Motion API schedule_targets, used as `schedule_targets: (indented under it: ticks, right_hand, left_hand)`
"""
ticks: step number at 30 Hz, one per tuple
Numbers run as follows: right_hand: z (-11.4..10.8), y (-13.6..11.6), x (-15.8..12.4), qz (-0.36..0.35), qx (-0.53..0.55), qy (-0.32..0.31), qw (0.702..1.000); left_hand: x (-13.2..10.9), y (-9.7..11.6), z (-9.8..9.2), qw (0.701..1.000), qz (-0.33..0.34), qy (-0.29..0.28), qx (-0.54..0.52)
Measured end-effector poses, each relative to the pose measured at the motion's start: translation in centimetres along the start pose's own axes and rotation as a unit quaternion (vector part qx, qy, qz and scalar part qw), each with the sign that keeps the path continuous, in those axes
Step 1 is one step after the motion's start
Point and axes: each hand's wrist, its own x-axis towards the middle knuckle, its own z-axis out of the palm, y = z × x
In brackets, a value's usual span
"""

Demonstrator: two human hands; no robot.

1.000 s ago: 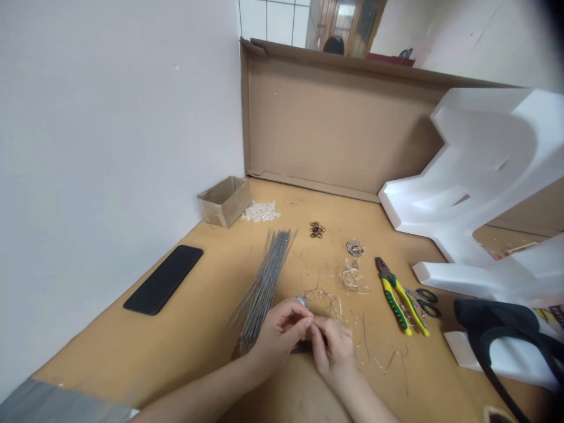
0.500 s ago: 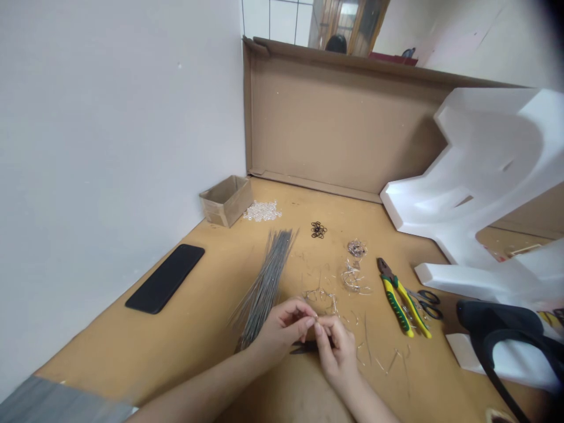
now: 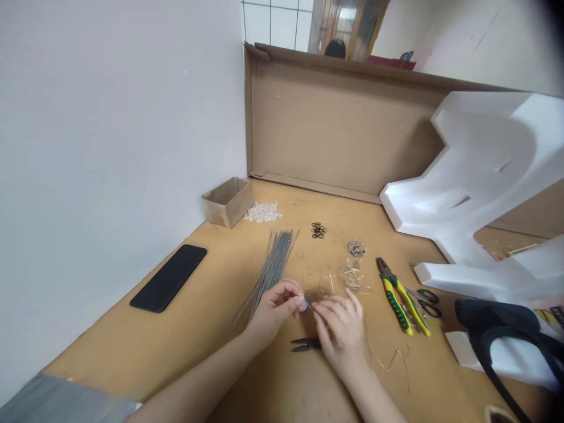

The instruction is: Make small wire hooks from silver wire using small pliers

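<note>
My left hand is closed in a pinch on a small piece of thin wire, with a bluish glint at the fingertips. Close beside it, my right hand has its thumb and forefinger together at the wire's other end, the remaining fingers extended. Beneath the hands lie dark-jawed pliers, their handles hidden by my right hand. A bundle of straight grey wires rests just beyond my left hand. Bent wire pieces and a small coiled heap of wire lie past my right hand.
Yellow-green pliers and scissors lie at the right, near white foam. Small black rings, clear beads, a cardboard box and a black phone sit farther off. A cardboard wall closes the back.
My hands have shifted slightly apart; the right hand's fingers have straightened out from a tight pinch. The dark pliers' jaws show more, and a bluish glint appears at my left fingertips.
</note>
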Motion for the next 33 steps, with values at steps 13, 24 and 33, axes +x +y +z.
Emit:
schedule_targets:
  ticks: [13, 24, 33]
  right_hand:
    - [1.3, -0.1, -1.6, 0.049, 0.114, -0.011, 0.992]
    - [2.7, 0.7, -1.9, 0.385, 0.512, 0.045, 0.766]
    - [2.3, 0.1, -1.6, 0.422, 0.620, 0.032, 0.661]
  left_hand:
    - [-1.5, 0.9, 1.1, 0.947, 0.201, -0.094, 0.230]
    - [-1.5, 0.6, 0.4, 0.959, 0.122, -0.070, 0.245]
    - [-0.3, -1.7, 0.4, 0.993, -0.112, -0.013, 0.040]
